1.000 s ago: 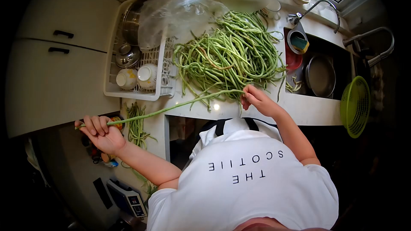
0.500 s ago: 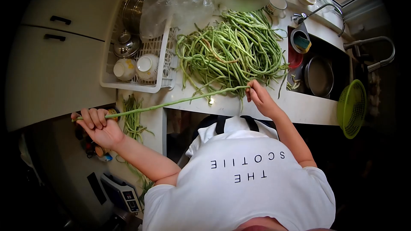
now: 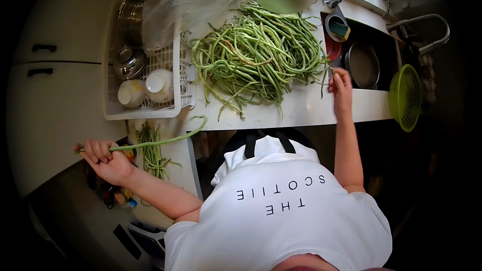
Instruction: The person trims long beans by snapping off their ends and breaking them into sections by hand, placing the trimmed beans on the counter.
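Note:
Out at the left, my left hand (image 3: 107, 161) is closed round one end of a long bean (image 3: 160, 142), whose free end curves up to the right near the counter edge. My right hand (image 3: 342, 88) is at the near left corner of the sink (image 3: 386, 65), its fingers pinched together. Anything between those fingertips is too small to make out. A large pile of long beans (image 3: 261, 52) covers the counter left of my right hand. Beneath the held bean, a smaller bunch of beans (image 3: 150, 155) lies on the side counter.
A white dish rack (image 3: 179, 95) with bowls and pots stands left of the pile, a plastic bag (image 3: 196, 0) draped over it. The sink holds a metal pan (image 3: 362, 65). A green colander (image 3: 405, 98) sits at the sink's right. A faucet (image 3: 432, 20) arches nearby.
My right hand has let go of the bean's other end and moved right to the sink corner. That end now hangs free, curled, while my left hand keeps its hold. The view has shifted slightly.

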Motion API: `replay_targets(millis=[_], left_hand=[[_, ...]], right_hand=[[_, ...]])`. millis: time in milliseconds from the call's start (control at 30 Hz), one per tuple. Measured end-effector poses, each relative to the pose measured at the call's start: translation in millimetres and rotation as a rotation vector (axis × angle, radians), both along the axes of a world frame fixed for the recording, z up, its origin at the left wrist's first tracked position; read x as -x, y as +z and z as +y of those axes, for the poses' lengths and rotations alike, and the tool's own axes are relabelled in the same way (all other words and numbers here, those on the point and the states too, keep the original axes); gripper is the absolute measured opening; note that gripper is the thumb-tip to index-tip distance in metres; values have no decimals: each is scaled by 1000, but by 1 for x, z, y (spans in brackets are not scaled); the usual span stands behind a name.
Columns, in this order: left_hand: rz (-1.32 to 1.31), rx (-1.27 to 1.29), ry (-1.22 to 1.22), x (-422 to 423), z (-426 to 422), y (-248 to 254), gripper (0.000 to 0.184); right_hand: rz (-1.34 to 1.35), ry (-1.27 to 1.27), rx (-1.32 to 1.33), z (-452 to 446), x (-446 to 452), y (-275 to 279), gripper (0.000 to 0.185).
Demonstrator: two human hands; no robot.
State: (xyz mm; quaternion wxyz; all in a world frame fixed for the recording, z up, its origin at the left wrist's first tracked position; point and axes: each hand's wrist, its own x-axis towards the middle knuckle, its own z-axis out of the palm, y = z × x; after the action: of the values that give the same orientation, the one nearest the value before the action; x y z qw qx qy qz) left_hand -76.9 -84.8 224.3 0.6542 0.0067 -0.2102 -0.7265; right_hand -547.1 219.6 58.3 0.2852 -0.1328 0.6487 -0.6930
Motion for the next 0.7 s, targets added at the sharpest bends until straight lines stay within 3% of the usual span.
replay_targets(millis=[33,67,133,167,233,367,433,500,633,700], left_hand=[[3,-7,-16,3,-2,-3,16],[-51,-14,-66,6,-6,-6,17],[-97,-19,-126,18,-11,-12,18],[-114,-12,-160,28,-12,-15,19],[-125,-9,-193,38,-13,-23,20],[-297,-42,-205,48,-15,-39,24],[-402,-26,-344,60,-11,-38,27],[-433,-41,-329,73,-4,-35,30],[-557,48,-343,81,8,-49,29],[-708,9,-367,95,18,-53,30]], right_hand=[[331,19,-193,3,9,8,29],[332,3,-201,3,8,11,29],[893,-259,-478,-8,0,22,28],[900,-267,-481,-8,-4,19,28],[592,124,-537,-6,-21,7,18],[799,373,-668,-49,-96,2,24],[914,377,-782,-61,-106,-14,26],[957,373,-806,-64,-104,-24,23],[846,375,-748,-61,-92,0,21],[475,334,-732,-58,-84,26,20]])
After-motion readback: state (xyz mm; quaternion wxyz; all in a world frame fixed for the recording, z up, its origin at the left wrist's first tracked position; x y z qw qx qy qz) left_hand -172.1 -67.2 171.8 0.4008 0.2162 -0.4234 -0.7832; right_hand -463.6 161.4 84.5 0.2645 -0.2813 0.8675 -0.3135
